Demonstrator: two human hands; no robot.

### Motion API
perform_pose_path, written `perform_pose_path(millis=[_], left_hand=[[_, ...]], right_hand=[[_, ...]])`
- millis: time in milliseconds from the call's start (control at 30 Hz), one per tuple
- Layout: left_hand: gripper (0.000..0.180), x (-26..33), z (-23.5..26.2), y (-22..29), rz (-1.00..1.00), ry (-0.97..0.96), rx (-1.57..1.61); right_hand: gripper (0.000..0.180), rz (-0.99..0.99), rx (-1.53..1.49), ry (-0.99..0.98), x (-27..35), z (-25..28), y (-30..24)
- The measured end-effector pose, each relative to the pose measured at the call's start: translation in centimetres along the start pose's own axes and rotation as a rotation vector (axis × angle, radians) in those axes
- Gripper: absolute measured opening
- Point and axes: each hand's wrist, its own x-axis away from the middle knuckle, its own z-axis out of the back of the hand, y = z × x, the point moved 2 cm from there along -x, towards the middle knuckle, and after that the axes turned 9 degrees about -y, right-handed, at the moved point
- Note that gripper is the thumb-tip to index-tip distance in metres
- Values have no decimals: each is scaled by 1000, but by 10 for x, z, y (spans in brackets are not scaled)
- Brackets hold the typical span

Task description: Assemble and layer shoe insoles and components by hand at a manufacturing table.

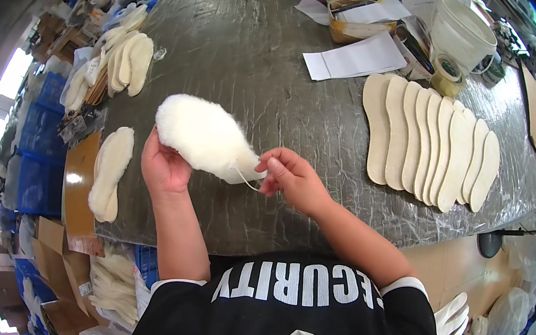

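A white fleece insole (201, 134) is held above the table, fluffy face up, its wide end to the left. My left hand (169, 166) grips it from below at the wide end, the fingers hidden underneath. At the narrow end, my right hand (290, 179) is closed with thumb and fingers together. A thin white strip (244, 179) curves from the insole into these fingers. Whether they also grip the insole's tip, I cannot tell. Left of my left hand lies a small pile of fleece insoles (111, 173).
An overlapping row of beige insoles (422, 144) lies to the right on the dark covered table (244, 47). More insoles (128, 62) sit at the far left. White papers (355, 56), a translucent bucket (461, 34) and tape rolls (448, 73) stand at the back. Blue crates (36, 183) line the left.
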Motion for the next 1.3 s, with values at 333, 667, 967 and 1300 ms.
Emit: perform_pose_path(millis=[333, 667, 967, 1300], left_hand=[[40, 7, 32, 0, 52, -136, 282], [49, 51, 14, 107, -309, -307, -137], [9, 55, -32, -35, -2, 0, -882], [12, 62, -58, -179, 115, -585, -1087]], right_hand=[[18, 0, 194, 48, -36, -42, 22], [15, -95, 306, 275, -53, 46, -3], [35, 23, 669, 498, -186, 204, -71], [20, -84, 782, 646, -107, 241, -80]])
